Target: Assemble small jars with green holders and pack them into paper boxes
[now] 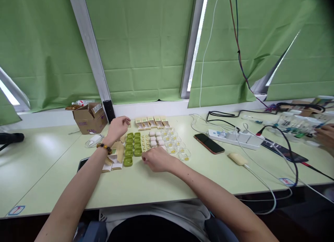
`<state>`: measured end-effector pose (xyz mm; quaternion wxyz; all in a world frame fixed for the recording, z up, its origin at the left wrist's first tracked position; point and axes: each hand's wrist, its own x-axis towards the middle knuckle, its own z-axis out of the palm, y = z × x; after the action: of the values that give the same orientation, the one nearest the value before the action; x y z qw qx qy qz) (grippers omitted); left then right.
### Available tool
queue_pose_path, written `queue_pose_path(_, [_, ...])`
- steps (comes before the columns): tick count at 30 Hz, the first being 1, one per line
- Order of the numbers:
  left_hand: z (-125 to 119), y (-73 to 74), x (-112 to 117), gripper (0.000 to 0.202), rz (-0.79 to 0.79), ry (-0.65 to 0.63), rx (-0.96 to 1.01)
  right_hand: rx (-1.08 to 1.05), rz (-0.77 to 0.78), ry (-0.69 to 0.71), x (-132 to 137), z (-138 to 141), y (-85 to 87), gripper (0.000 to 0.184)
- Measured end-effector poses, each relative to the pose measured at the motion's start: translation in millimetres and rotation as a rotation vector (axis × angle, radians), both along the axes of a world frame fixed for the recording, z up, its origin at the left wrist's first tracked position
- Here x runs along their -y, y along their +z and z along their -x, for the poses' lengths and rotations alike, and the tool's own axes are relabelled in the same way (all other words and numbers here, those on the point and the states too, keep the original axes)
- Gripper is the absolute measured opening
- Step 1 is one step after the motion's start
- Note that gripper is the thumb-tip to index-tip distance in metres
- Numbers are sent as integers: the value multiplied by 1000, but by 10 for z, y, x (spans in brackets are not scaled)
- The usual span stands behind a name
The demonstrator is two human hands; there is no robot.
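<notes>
My left hand (119,127) hovers over the far left of the layout, its fingers bent together, and whatever they may hold is hidden. Low over the near end of the small yellowish pieces (145,141) is my right hand (159,159), with finger and thumb pinched; I cannot make out anything in the pinch. Left of it stand two columns of green square trays (128,161). Pinkish-white small blocks (153,143) and clear plastic cases (184,155) with yellow marks lie to its right. Opened small cartons (116,162) sit under my left forearm, and more folded cartons (152,123) form a row behind.
A cardboard box (90,118) and a black cylinder (109,110) stand at the back left. On the right lie a phone (209,143), a power strip (236,139), a cream-coloured device (238,159) and loose cables. Another person's hand (325,135) is beside clear cups (297,123).
</notes>
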<state>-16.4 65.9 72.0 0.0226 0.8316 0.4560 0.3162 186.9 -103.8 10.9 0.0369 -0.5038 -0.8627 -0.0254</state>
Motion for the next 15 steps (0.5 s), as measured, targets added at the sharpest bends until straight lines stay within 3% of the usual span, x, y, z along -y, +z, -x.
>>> queue_pose_path(2, [163, 5, 259, 36, -46, -3, -3, 59, 13, 62, 31, 64, -114, 15])
queue_pose_path(5, [366, -84, 584, 31, 19, -56, -233, 40, 2, 101, 51, 88, -298, 22])
queue_pose_path(9, [524, -358, 907, 24, 135, -156, -529, -79, -41, 113, 44, 56, -470, 18])
queue_pose_path(15, [599, -781, 1060, 27, 31, -100, -556, -147, -69, 129, 24, 43, -543, 15])
